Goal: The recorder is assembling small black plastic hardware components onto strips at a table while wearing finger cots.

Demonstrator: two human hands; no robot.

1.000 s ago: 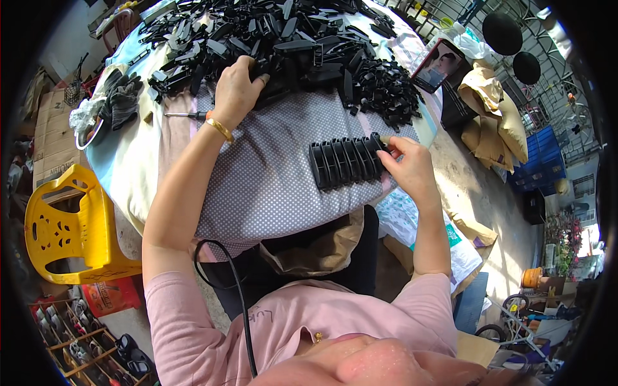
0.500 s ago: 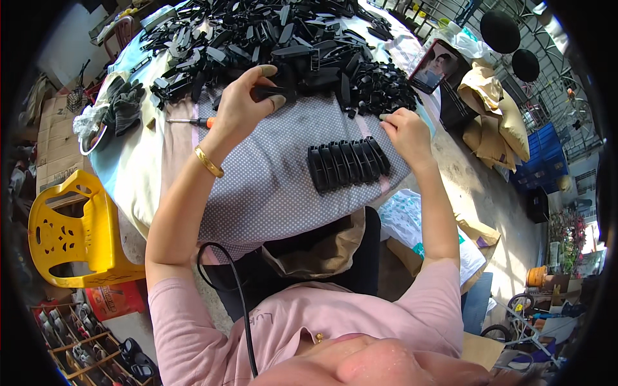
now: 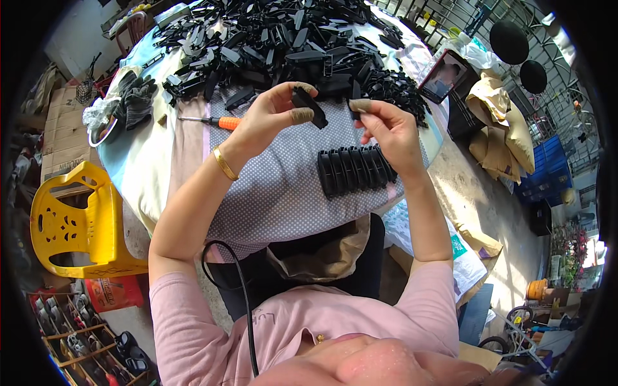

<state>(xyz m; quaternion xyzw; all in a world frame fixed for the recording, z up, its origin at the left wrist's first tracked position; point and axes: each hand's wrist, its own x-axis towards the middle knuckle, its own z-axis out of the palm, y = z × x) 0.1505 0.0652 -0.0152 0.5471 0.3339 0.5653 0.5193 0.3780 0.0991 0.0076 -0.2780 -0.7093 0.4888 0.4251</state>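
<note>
My left hand (image 3: 273, 119), with tape-like wraps on thumb and finger, is closed on a long black plastic part (image 3: 310, 107) held up over the table. Facing it, my right hand (image 3: 391, 132) pinches a small black plastic piece (image 3: 354, 110) between thumb and forefinger. The two pieces are close together but apart. Below my hands, a row of several black curved parts (image 3: 355, 171) stands side by side on the dotted cloth (image 3: 257, 186). A big heap of black plastic parts (image 3: 283, 48) covers the far side, with smaller pieces (image 3: 393, 90) at its right.
A screwdriver with an orange handle (image 3: 226, 122) lies left of my left hand. Dark gloves (image 3: 136, 96) rest at the table's left. A phone or tablet (image 3: 444, 76) stands at the far right. A yellow chair (image 3: 77, 222) is to the left, and a paper bag (image 3: 335, 260) hangs at my lap.
My right hand has left the small pieces at the right and come inward, now with one pinched. My left hand has moved right and nearer, lifting the long part clear of the heap.
</note>
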